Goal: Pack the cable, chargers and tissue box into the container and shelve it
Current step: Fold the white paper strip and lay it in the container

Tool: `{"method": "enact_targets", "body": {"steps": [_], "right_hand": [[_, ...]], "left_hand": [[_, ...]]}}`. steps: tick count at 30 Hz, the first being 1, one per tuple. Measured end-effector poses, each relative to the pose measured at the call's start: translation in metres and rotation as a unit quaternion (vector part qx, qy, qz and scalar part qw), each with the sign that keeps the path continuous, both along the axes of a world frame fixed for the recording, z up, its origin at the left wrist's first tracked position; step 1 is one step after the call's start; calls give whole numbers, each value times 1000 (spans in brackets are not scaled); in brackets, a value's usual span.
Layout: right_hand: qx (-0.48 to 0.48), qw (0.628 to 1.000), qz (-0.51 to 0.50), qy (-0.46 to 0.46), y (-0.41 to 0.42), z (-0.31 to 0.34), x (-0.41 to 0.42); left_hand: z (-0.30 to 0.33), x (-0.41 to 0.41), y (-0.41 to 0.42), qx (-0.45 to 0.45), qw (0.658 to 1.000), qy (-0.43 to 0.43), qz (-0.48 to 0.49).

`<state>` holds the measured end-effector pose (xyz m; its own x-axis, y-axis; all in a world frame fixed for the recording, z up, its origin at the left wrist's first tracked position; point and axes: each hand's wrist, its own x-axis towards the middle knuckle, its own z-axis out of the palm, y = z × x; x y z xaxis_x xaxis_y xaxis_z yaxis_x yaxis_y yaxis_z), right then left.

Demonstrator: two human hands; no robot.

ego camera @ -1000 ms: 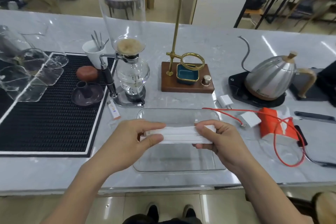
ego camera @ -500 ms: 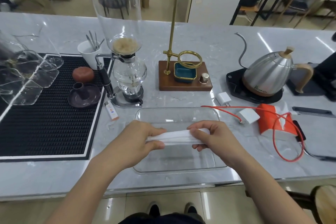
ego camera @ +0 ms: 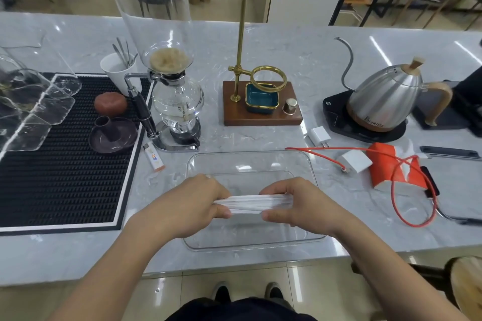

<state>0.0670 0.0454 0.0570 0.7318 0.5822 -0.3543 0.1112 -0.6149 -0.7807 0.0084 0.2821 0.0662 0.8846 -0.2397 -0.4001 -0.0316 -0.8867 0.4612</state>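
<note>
The kettle base reads "Brewista".

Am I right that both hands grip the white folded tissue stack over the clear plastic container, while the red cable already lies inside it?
Not quite. The head view shows the red cable outside the clear plastic container, on the counter to its right. Both the left hand and right hand do grip the white folded tissue stack over it.

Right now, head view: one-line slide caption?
Both hands grip a white tissue stack over the clear container.
</note>
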Motion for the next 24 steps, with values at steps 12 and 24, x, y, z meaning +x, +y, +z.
{"method": "enact_targets", "body": {"steps": [12,24], "right_hand": [[-148,960,230,-60,13,-11,5],[-166,952,256,-12,19,-24,7]], "left_hand": [[-2,0,-20,143,977,112,-111],[-14,5,-22,174,968,121,-136]]}}
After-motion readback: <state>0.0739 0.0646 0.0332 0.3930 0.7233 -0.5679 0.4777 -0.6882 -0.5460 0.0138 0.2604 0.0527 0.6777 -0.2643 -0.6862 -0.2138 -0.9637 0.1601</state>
